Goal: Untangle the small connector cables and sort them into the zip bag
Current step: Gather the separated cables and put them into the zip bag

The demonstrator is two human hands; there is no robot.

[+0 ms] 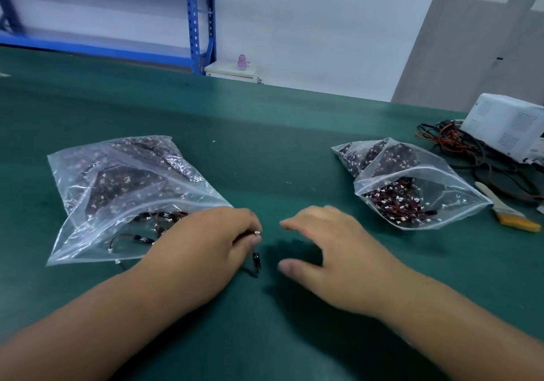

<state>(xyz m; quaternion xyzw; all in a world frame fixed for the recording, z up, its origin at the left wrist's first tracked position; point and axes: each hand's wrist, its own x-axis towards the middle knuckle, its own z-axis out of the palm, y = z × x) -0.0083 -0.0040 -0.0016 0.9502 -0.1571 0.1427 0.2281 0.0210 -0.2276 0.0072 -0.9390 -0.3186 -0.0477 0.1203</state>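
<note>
Two clear zip bags lie on the green table. The left zip bag (117, 192) holds dark packs of cables and a few loose ones near its mouth. The right zip bag (412, 192) stands open with a tangled heap of red-black connector cables (397, 201) inside. My left hand (206, 242) lies at the left bag's mouth and pinches a small connector cable (256, 258) with a white plug; the cable's dark part hangs below my fingers. My right hand (332, 248) hovers beside it, blurred, fingers spread and holding nothing.
At the right edge stand a white device (509, 124), a tangle of black and red leads (459, 145) and a small brush (506, 207). Behind the table's far edge are blue shelving (197, 21) and a white wall.
</note>
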